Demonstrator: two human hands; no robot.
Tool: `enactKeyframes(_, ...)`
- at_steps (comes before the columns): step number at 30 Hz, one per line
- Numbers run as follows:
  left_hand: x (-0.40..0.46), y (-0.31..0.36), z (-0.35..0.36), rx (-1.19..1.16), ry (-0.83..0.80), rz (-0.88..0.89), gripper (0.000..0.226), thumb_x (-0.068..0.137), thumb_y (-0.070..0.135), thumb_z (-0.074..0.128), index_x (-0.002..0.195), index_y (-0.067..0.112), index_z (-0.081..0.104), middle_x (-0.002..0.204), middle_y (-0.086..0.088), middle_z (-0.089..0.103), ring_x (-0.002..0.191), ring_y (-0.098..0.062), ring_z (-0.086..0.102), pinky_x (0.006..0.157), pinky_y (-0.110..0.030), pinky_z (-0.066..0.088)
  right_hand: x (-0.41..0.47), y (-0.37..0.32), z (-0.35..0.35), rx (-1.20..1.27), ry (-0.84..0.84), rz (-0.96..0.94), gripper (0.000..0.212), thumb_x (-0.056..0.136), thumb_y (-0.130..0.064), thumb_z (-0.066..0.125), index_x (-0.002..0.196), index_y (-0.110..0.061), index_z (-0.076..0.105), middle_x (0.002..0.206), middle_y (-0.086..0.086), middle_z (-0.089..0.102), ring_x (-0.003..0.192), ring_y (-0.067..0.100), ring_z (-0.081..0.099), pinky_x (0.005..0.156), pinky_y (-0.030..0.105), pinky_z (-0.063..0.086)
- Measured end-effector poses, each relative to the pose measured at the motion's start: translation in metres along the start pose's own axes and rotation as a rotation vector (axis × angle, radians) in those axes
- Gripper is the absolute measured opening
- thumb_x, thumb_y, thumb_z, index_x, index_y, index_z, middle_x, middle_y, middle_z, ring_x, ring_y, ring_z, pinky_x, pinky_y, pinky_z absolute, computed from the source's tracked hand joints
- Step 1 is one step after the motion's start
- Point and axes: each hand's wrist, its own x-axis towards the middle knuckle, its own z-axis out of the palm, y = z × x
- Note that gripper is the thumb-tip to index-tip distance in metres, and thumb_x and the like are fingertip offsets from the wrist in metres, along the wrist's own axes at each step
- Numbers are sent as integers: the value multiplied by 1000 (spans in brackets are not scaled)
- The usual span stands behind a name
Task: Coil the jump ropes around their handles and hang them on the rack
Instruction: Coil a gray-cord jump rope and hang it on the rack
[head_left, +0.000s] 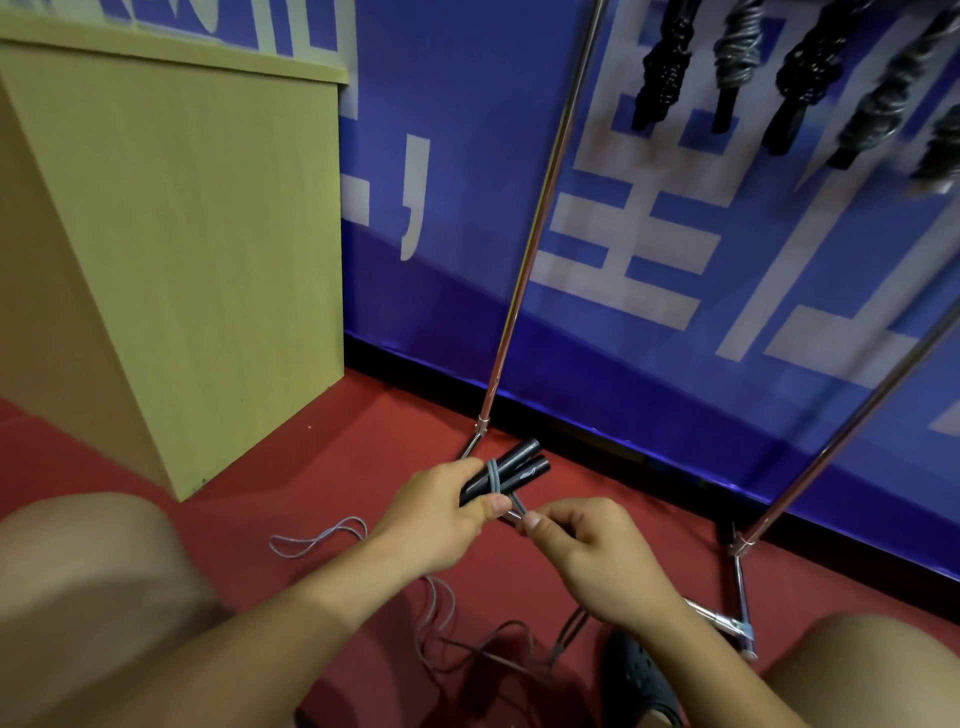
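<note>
Nearest, slack grey rope (441, 613) trails over the red floor (337, 457) below the hands. Just above it, the left hand (436, 519) grips two black handles (511, 470) held together, already wrapped by a few turns; touching distance right of the handles, the right hand (582, 551) pinches the rope. Beyond the handles stands the metal rack (540, 218), with coiled ropes (737, 57) hanging at its top.

Left hand (441, 514): lower centre of the frame, gripping two black handles (511, 470) held side by side.
Right hand (587, 551): just right of the left hand, pinching the grey rope (496, 480) wrapped round the handles.
Loose rope: lies in loops on the red floor (337, 457).
Rack (540, 208): chrome poles, upper right; coiled ropes (737, 52) hang there.
Cabinet (208, 234): left.
</note>
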Motion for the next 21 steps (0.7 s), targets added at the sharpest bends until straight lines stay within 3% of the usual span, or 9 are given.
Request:
enactKeyframes(4,-1,-7,2,73,10,-11,25,90,48,64,100,25,63,75,0,69,75,-19,66,73,-40,53,-2,2,3,26,-39,91,34,95,-36,61,78,-8,72,51,-6,39,47,4,34,49,25,31)
enactKeyframes(8,-1,-18,2,242,126,-46,32,92,55,59,113,31,58,90,0,70,90,-32,64,77,-41,51,-1,3,5,227,-42,289,44,94,-42,60,66,-9,71,48,1,54,45,13,56,53,29,45)
enactKeyframes(11,4,-28,-5,264,164,-86,32,92,56,59,112,31,57,92,0,70,94,-34,64,78,-41,51,1,2,5,203,-54,293,48,94,-46,57,62,-13,71,51,-3,58,51,8,53,59,29,46)
enactKeyframes(14,6,-29,-6,293,88,-102,30,92,53,61,110,29,60,90,1,68,92,-31,64,73,-37,47,3,1,5,315,-73,319,45,96,-42,58,60,-15,68,49,-8,49,50,10,49,63,39,56)
enactKeyframes(19,8,-19,3,347,-63,-97,32,90,53,64,111,30,62,89,1,67,87,-28,64,71,-37,49,2,-1,4,381,-127,268,36,96,-37,60,65,-19,63,52,-1,34,45,13,30,48,27,27)
enactKeyframes(21,8,-12,7,363,-110,-84,32,90,51,65,114,30,61,91,1,67,88,-26,64,71,-36,50,2,-1,1,488,-137,281,33,98,-26,58,67,-18,62,49,-3,32,42,10,25,44,23,23)
